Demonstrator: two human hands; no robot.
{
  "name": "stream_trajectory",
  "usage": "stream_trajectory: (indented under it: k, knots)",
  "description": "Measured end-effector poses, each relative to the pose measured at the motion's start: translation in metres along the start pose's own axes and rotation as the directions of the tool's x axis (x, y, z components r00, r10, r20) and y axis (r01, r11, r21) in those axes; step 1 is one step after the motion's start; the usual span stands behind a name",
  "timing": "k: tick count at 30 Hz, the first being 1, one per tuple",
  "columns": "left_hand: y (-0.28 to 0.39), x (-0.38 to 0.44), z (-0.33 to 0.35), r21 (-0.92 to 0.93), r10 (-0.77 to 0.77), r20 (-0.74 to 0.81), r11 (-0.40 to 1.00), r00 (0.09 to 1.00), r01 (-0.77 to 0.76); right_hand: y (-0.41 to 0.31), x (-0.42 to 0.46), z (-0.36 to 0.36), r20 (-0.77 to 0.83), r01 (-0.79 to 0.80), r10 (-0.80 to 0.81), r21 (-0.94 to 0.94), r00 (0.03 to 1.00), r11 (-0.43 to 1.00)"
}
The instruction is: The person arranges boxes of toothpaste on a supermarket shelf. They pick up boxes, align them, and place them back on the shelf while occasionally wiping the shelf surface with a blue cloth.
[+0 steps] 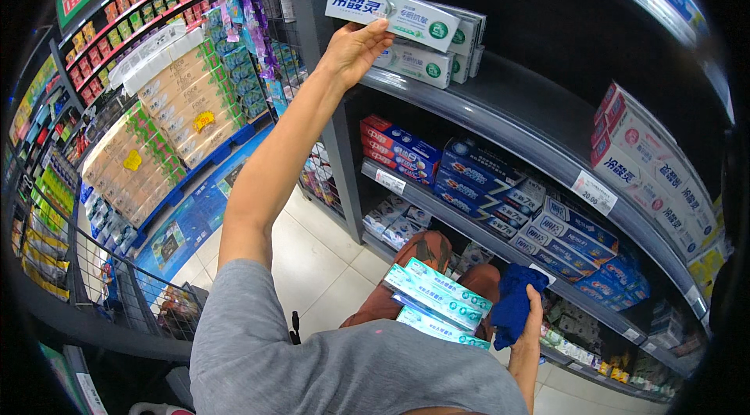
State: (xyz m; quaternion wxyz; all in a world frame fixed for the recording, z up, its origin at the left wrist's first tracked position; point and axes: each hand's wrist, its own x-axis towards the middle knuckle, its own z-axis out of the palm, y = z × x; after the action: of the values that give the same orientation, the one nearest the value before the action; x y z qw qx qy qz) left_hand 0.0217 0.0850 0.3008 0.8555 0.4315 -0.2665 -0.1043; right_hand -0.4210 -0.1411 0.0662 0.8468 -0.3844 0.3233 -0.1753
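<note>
At the upper shelf, my left hand [358, 51] pinches the lower edge of a white toothpaste box [404, 12], which lies on top of a stack of similar boxes [417, 66] at the shelf's left end. My thumb is on its front face; some fingers are partly hidden behind it. At the lower right, my right hand [530, 318] holds a crumpled dark blue cloth [511, 305]. Several teal and white toothpaste boxes [439, 295] rest in a pile on my lap, against my grey shirt, just left of the cloth.
The metal shelf edge [469, 107] runs across before me. White and pink boxes [650, 163] stand at its right. Red and blue toothpaste boxes [401, 148] and dark blue boxes [477, 181] fill the shelf below. A grey upright post [337, 140] and a wire rack [319, 178] are at the left.
</note>
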Motion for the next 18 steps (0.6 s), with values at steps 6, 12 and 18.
stream_trajectory:
  k: [6, 12, 18]
  knots:
    - [-0.018, -0.001, 0.017, 0.01, -0.02, -0.088, 1.0, 0.996, 0.02, 0.006, 0.003, -0.004, -0.019, -0.036, 0.036, 0.016, 0.999, 0.999]
    - [-0.026, 0.007, 0.022, -0.011, 0.004, -0.172, 1.0, 0.985, -0.006, 0.012, 0.009, -0.013, -0.017, -0.046, 0.046, -0.008, 0.999, 0.999]
    - [-0.032, -0.002, 0.027, 0.176, 0.073, -0.228, 0.984, 0.971, -0.032, 0.016, 0.009, -0.019, -0.024, -0.032, 0.032, 0.017, 0.999, 0.999]
